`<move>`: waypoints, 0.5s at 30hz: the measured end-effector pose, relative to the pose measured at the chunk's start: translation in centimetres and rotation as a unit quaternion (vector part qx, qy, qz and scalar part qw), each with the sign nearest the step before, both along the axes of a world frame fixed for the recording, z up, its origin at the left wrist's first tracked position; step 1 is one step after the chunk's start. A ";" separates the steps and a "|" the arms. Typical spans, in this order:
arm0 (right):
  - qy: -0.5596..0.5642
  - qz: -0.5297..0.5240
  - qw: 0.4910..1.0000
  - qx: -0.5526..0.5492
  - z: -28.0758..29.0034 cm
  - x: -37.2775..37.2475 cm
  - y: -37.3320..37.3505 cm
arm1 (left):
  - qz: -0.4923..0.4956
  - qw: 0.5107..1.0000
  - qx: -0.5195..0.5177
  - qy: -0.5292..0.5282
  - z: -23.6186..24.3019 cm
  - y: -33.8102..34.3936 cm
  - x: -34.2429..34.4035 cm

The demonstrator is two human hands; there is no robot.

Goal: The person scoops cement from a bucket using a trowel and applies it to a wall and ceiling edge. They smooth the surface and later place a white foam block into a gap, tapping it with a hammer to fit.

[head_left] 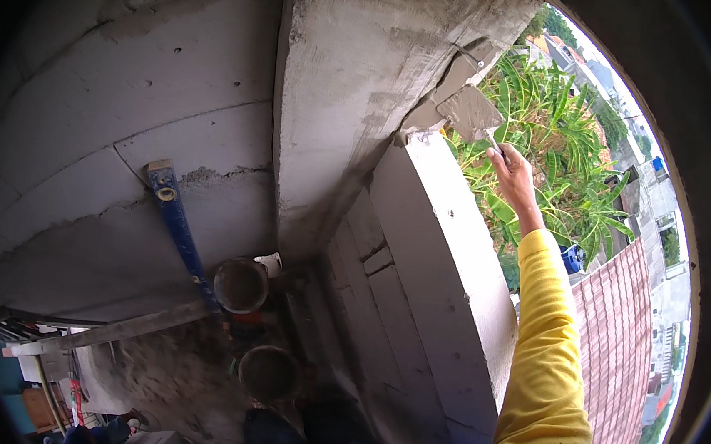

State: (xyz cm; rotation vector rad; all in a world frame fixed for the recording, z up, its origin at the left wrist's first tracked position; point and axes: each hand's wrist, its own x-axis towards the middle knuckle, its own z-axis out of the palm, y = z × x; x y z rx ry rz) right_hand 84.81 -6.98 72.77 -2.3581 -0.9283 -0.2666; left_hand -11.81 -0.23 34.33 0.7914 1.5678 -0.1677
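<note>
Stretched out over the far end of a white block wall (pixel 445 200), my right hand (pixel 515 183) is closed around the handle of a trowel (pixel 471 112). The flat, mortar-smeared blade lies against or very near the wet grey mortar (pixel 426 115) in the corner where the wall meets a concrete column (pixel 343 62). Whether the blade touches the mortar is hard to tell. A yellow sleeve (pixel 551 338) covers my right arm. My left hand is out of view.
A blue spirit level (pixel 178 225) leans against the block wall on the left. Two round buckets (pixel 241 286) (pixel 268 374) stand below on the dim floor. Beyond the wall's outer edge lie a drop, green plants (pixel 558 138) and a tiled roof (pixel 619 326).
</note>
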 end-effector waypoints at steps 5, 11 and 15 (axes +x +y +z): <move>-0.195 0.024 0.980 0.005 -1.4 -0.8 -1.1 | -0.036 0.999 -0.002 -0.019 0.5 -0.8 -1.9; -0.240 0.054 0.965 0.092 2.3 -1.5 3.6 | -0.385 0.892 0.239 0.000 -0.2 0.2 -3.4; -0.191 -0.008 0.968 0.162 5.6 -0.5 3.4 | -0.603 0.752 0.262 0.044 0.7 0.6 -3.0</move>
